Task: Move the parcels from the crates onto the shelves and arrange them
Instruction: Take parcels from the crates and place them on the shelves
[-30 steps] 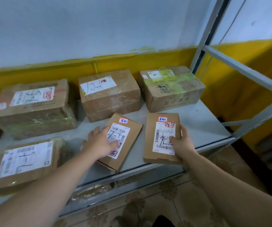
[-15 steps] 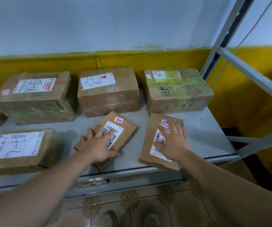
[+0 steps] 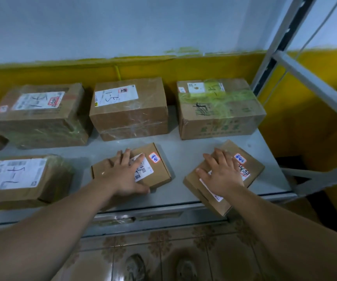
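Two small flat cardboard parcels lie at the front of the grey metal shelf [image 3: 185,151]. My left hand [image 3: 123,175] lies flat on the left small parcel [image 3: 157,171], fingers spread over its label and thumb at the near edge. My right hand [image 3: 222,175] presses flat on the right small parcel [image 3: 252,169], which sits turned at an angle with its near corner over the shelf's front edge.
Three larger boxes stand along the back: left box [image 3: 39,116], middle box [image 3: 129,110], right box with green tape [image 3: 218,110]. Another labelled box [image 3: 21,179] sits front left. The shelf's upright post [image 3: 273,55] rises at right. Tiled floor and shoes show below.
Both hands have turned their small parcels clockwise and slid them apart, the right one further right and over the edge. The view moved closer.
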{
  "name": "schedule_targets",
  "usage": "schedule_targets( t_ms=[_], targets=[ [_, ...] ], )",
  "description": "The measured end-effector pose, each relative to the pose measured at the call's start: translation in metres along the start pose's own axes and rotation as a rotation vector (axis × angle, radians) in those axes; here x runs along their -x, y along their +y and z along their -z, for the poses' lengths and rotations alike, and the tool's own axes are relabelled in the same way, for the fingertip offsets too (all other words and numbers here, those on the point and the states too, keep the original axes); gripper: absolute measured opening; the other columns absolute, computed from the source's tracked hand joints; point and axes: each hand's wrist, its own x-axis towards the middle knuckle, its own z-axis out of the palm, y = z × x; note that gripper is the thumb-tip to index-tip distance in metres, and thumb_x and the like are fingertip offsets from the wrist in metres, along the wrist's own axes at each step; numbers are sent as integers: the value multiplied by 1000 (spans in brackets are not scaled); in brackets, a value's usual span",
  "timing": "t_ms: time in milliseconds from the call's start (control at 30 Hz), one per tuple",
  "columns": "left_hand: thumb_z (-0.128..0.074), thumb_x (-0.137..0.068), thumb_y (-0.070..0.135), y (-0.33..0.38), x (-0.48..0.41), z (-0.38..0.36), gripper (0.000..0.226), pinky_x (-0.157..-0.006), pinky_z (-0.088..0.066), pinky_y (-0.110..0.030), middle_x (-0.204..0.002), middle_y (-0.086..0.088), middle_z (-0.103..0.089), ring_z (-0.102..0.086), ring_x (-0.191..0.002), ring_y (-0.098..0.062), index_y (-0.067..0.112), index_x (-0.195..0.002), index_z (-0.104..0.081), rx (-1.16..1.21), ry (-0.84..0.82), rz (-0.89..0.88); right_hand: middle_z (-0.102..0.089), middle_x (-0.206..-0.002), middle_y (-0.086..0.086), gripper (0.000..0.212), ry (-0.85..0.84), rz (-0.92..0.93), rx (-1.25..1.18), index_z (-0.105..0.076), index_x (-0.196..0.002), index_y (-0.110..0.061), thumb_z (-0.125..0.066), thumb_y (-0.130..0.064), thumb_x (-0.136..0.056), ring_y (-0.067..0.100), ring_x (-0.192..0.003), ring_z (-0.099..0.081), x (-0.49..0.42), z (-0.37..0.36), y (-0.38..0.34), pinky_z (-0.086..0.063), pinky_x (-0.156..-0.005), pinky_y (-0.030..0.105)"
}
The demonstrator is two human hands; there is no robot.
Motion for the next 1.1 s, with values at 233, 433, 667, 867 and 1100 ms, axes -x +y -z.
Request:
schedule_targets(
  t_ms=[233,433,667,867,1100],
  targets=[
    [-64,-63,76,8,-4,18,114,-115,8,-51,-157,8,28,27,-144,-24,55,-144,13,-39,-86,-173,-3,-165,5,66,22,-110,-51,-20,-153,-34,-23,-64,-95,28,-150,4,-12,1,-9,1,-119,49],
    [-27,-71,92,18,-3,-20,100,-107,26,-48,-152,1,38,39,-137,-23,45,-148,16,-50,155,-104,8,-165,1,72,-23,-38,-7,-9,-154,-38,-18,-72,-91,25,-150,13,-13,-1,-4,5,-118,52],
    [-4,-56,100,11,-10,-20,108,-111,22,-49,-146,4,41,40,-134,-17,46,-147,19,-91,170,-143,5,-165,3,68,2,-114,-63,-18,-154,-34,-22,-67,-94,24,-150,13,-21,-2,-13,5,-118,52],
    [-29,-74,89,23,-5,-12,97,-114,17,-53,-158,-1,28,31,-142,-23,43,-150,10,-21,126,-105,0,-165,5,69,0,-136,-96,-16,-154,-32,-24,-66,-95,27,-151,5,-27,8,-11,0,-118,51],
    [-42,-89,66,90,8,-12,81,-115,11,-49,-163,-4,6,15,-148,-22,28,-154,-10,54,214,-136,-9,-164,10,75,-2,-396,-9,-13,-154,-30,-30,-70,-92,35,-148,-8,-28,30,60,-12,-117,52]
  ],
)
